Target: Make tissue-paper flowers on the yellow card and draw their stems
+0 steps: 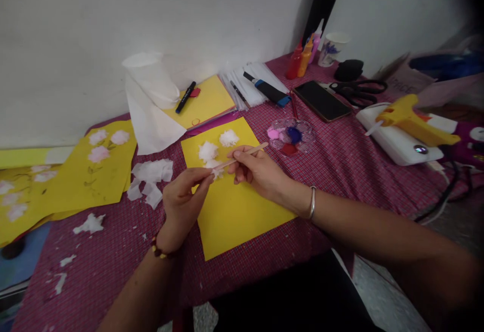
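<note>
- While the yellow sheet (234,211) lies flat on the checked red cloth (333,165), a thin wooden stick (242,156) is gripped in the closed fingers of the right hand (255,170), with its free end aimed toward 2 o'clock.
- The stick's other end is met by the left hand (185,198), whose fingertips are pinched shut on a small bit of white tissue (217,172) right at the tip, over the sheet's upper part.
- Two fluffy white tissue blossoms (217,145) are already stuck on the sheet, just at 11 o'clock from the stick.
- A pile of cut tissue squares (151,178) is seen at 9 o'clock from the left hand, on the cloth.
- A round paint palette (290,136) with pink, blue and red wells is parked at 2 o'clock from the right hand, pretty near.
- Further out at 3 o'clock, a yellow glue gun (410,120) is rested on a white box.
- A dark phone (322,101) and black scissors (357,91) are laid at about 1 o'clock, well apart from the hands.
</note>
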